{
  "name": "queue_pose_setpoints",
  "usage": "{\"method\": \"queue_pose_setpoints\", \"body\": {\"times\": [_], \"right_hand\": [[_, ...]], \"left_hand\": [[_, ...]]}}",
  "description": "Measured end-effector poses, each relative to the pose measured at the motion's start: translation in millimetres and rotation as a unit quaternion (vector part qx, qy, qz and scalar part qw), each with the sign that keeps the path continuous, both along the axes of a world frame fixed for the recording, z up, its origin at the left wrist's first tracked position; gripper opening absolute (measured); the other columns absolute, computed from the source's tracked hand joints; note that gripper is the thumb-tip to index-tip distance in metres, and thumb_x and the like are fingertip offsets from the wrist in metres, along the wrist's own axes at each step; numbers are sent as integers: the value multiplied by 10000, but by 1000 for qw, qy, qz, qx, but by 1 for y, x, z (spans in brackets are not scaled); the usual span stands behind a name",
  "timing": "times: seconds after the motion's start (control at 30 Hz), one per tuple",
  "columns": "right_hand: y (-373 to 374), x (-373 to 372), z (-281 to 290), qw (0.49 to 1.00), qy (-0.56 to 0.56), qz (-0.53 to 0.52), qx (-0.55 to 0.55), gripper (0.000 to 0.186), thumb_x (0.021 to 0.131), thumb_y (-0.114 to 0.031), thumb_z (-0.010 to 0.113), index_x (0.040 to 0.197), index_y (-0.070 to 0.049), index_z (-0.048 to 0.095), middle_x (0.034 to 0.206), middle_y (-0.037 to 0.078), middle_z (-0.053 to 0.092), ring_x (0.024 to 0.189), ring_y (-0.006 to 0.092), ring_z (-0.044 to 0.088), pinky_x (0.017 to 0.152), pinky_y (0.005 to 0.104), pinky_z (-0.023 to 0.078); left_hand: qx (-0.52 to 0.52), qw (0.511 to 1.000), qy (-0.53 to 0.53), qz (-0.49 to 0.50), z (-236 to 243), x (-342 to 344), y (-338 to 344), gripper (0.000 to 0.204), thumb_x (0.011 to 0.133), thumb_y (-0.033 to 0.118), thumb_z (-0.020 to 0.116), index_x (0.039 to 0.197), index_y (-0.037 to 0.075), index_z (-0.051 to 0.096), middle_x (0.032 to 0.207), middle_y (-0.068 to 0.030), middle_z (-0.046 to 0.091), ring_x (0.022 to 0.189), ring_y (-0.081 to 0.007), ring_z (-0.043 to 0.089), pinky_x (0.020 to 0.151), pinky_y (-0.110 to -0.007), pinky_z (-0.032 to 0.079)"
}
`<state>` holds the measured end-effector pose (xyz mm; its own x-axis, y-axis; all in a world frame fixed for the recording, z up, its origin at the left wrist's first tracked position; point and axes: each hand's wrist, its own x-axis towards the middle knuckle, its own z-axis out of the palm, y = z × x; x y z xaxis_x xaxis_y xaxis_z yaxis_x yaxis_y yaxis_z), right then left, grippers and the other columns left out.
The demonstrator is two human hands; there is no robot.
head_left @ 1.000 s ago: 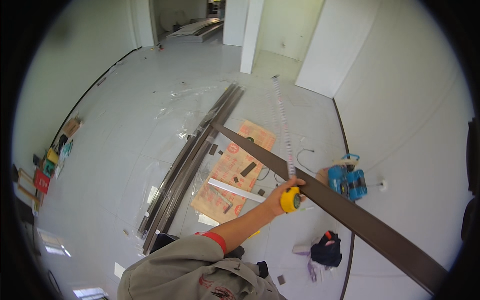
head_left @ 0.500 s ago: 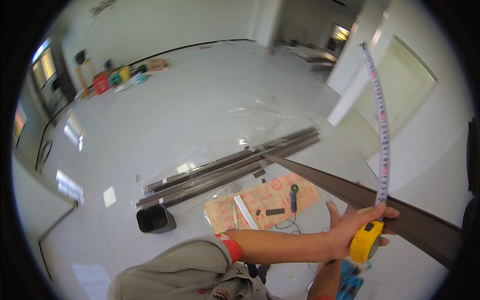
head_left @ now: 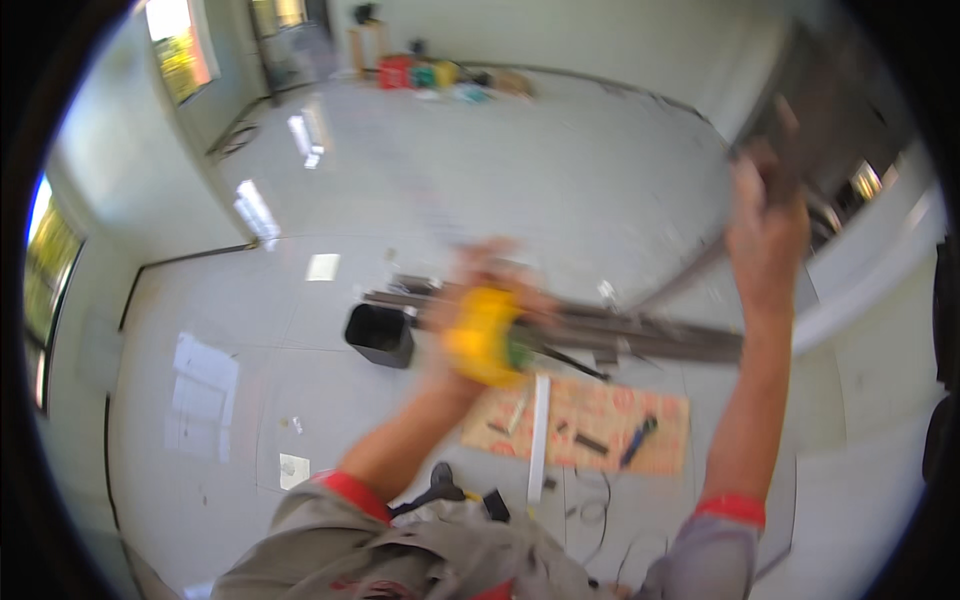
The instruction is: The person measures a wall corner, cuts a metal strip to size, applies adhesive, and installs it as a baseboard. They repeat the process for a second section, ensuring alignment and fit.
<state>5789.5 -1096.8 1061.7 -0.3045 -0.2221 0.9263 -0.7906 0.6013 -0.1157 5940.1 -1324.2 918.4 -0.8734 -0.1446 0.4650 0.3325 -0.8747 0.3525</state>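
My left hand (head_left: 448, 318), blurred by motion, is closed around a yellow tape measure (head_left: 484, 336) in the middle of the view. A faint pale streak above it looks like the tape's blade, too smeared to be sure. Higher up on the right, my right hand (head_left: 768, 225) is raised and closed on a long dark brown strip (head_left: 685, 275). The strip slants from that hand down to the left, toward a bundle of similar brown strips (head_left: 650, 338) on the floor. Its upper part is blurred against the dark opening behind.
A cardboard sheet (head_left: 655, 400) on the floor bears a blue-handled power tool (head_left: 638, 440), a white strip (head_left: 539, 435) and small dark offcuts. A black bin (head_left: 380, 335) stands left of the bundle. Cables lie near my feet. A red box (head_left: 395, 72) and other goods line the far wall.
My left hand has swung left with the tape measure, away from the strip. My right hand has come up into plain sight, holding the strip higher. The view has turned left.
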Motion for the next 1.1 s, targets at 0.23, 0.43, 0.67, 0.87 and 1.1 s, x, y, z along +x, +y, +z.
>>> {"method": "queue_pose_setpoints", "body": {"times": [0.23,0.43,0.67,0.87,1.1], "right_hand": [[-88,27,62,968,100,72,217,370,870,12,556,1214,126,484,792,253,614,719,391,666,687,462,547],[-131,-16,-26,953,-18,126,275,488,845,-88,674,1308,-52,525,870,183,624,728,342,662,662,417,545],[-78,-42,-277,927,-146,167,301,739,761,-5,670,1461,-184,509,831,92,449,730,251,534,646,362,497],[24,-47,-476,909,-221,155,318,671,840,-17,613,1468,-218,486,906,98,500,754,253,570,719,364,524],[101,-39,-700,824,-311,175,439,945,746,-379,827,1546,-210,352,1058,114,525,978,278,558,871,396,497]], "left_hand": [[-172,935,22,308,-36,91,-142,415,1087,365,463,1309,29,564,967,-51,499,892,-173,503,857,-333,463],[-394,865,-15,312,-49,80,-162,428,1072,413,475,1269,76,650,1286,-199,542,962,-234,660,806,-308,569],[-473,796,-206,317,-101,75,-101,405,1029,478,525,1112,129,714,1589,-300,285,1338,-380,527,815,-284,614],[-298,784,-501,212,-229,81,-52,400,1060,402,510,1238,61,620,1531,-93,448,1381,-295,494,795,-306,606],[-121,753,-613,207,-446,85,-68,389,1052,410,539,1275,100,612,1219,-17,626,1083,-170,636,800,-277,571]]}}
